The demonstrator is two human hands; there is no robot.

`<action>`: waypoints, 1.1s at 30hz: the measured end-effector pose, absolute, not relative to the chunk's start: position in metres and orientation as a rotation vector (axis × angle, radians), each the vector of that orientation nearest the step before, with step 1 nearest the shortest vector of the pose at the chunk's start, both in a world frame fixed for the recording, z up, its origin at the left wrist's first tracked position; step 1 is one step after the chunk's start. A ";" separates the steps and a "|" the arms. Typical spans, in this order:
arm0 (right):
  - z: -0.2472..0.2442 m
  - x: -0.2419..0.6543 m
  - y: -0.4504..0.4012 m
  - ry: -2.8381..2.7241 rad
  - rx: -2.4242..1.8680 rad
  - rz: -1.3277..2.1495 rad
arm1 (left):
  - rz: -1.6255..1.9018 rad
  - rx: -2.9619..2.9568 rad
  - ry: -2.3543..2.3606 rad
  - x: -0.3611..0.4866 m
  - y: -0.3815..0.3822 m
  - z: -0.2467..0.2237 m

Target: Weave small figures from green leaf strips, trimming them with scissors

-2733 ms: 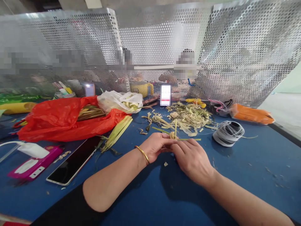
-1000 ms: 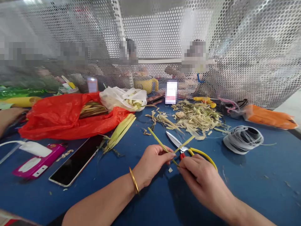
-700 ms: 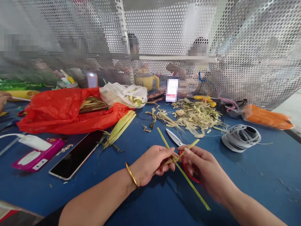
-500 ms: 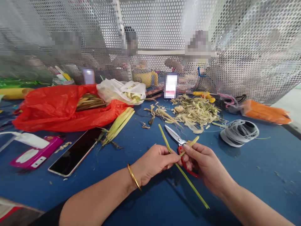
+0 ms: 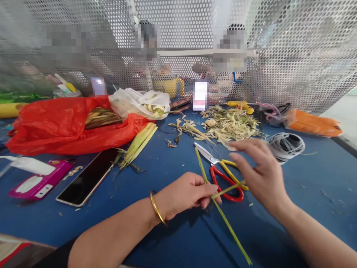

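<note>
My left hand [image 5: 195, 191], a gold bangle at its wrist, pinches crossed green plant strips [image 5: 230, 225] near their crossing. One long strip runs from upper left to lower right, and a shorter piece points right. My right hand [image 5: 259, 171] is raised at the right with its fingers apart and nothing in them, near the tip of the short piece. Scissors [image 5: 227, 180] with one red and one yellow handle lie on the blue table [image 5: 167, 234] behind the strips. A pile of dry plant scraps [image 5: 232, 124] lies beyond them.
On the left are a red bag [image 5: 64, 124], a white bag [image 5: 139, 104], a leaf bundle [image 5: 142, 143], a black phone [image 5: 90, 176] and a magenta power bank [image 5: 41, 180]. A wire spool [image 5: 287, 147] and orange packet [image 5: 312, 123] sit right. Behind a perforated screen [image 5: 181, 26] are people.
My right hand has let go of the short strip piece, opened and moved up and right. The scissors' handles now show more fully. My left hand keeps its pinch.
</note>
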State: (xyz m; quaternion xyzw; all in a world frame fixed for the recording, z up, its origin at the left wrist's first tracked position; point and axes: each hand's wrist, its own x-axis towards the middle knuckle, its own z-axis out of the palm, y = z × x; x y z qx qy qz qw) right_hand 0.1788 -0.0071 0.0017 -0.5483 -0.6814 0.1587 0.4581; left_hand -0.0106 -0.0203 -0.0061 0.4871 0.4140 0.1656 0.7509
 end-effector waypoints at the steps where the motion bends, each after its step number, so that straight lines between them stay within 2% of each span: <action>1: 0.003 0.175 -0.011 -1.832 -1.319 0.511 | 0.340 1.068 0.884 -0.009 -0.022 -0.006; 5: -0.004 0.157 -0.027 -1.843 -1.313 1.184 | 0.316 1.118 0.864 -0.006 -0.028 -0.010; 7: -0.009 0.151 -0.030 -1.701 -1.329 1.266 | 0.302 1.154 0.898 -0.007 -0.028 -0.012; 11: -0.014 0.149 -0.027 -1.618 -1.362 0.978 | 0.258 1.210 0.936 -0.009 -0.027 -0.013; 14: -0.013 0.155 -0.022 -1.760 -1.367 0.758 | 0.292 1.165 0.948 -0.007 -0.026 -0.013; 17: -0.007 0.165 -0.022 -1.891 -1.356 0.334 | 0.422 0.999 0.984 -0.005 -0.024 -0.013; 20: 0.002 0.171 -0.028 -2.078 -1.154 -0.033 | 0.574 0.829 0.955 -0.006 -0.019 -0.012; 25: -0.003 0.159 -0.039 -2.683 -0.650 -0.148 | 0.688 0.715 0.898 -0.010 -0.015 -0.012; 29: -0.016 0.150 -0.041 -2.770 -0.709 -0.265 | 0.698 0.724 0.856 -0.007 -0.015 -0.014; 33: -0.016 0.152 -0.041 -2.730 -0.690 -0.201 | 0.723 0.717 0.891 -0.006 -0.016 -0.015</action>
